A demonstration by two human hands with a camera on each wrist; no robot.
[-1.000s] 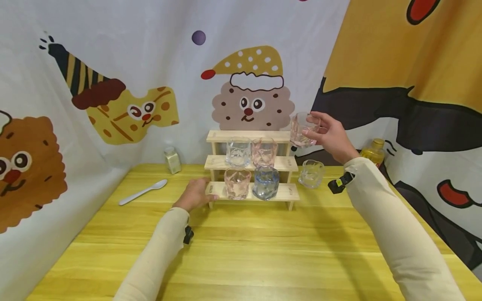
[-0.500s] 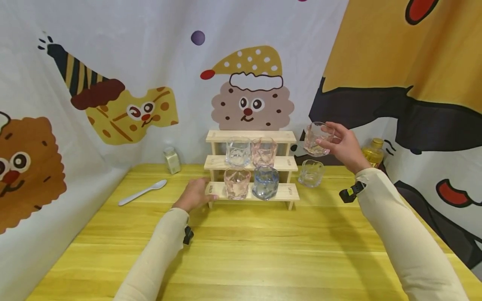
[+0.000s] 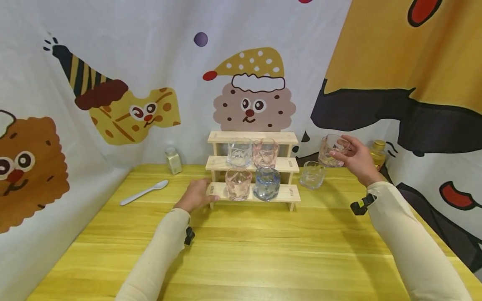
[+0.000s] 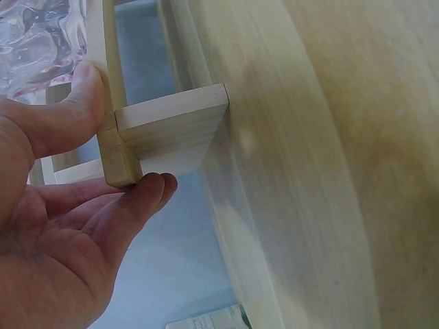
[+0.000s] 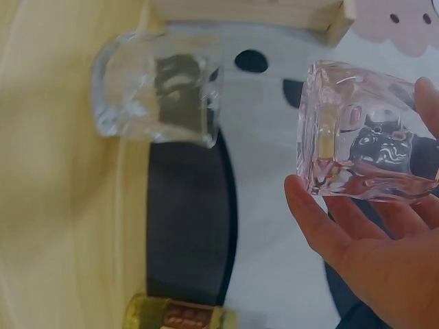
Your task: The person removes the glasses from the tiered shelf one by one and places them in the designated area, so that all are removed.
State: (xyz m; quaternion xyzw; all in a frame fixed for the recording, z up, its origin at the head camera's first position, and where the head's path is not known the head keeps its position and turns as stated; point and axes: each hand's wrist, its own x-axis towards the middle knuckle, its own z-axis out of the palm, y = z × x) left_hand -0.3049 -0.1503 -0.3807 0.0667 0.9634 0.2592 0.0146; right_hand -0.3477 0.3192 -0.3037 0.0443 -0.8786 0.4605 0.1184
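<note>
My right hand [image 3: 359, 161] holds a pale pink glass [image 3: 331, 151] up in the air, fingers and thumb around its side. In the right wrist view that pink glass [image 5: 370, 133] is off the table, apart from the clear glass [image 5: 158, 89] standing on the tabletop. My left hand [image 3: 195, 195] pinches the left end of the lowest step of a wooden three-tier stand [image 3: 260, 197]; thumb on top, fingers under the board [image 4: 113, 137]. On that step sit a pink glass [image 3: 239, 184] and a blue glass [image 3: 267, 184]. The middle step bears a clear glass [image 3: 239, 154] and a pink glass [image 3: 265, 154].
A white spoon [image 3: 144, 192] and a small jar [image 3: 173, 161] lie and stand at the left of the table [image 3: 256, 259]. A yellow bottle [image 3: 378, 154] is at the back right. A printed curtain [image 3: 150, 50] hangs behind.
My right hand has carried the pink glass away from the top step, rightward and down, past the clear glass on the table. My left hand stays at the stand.
</note>
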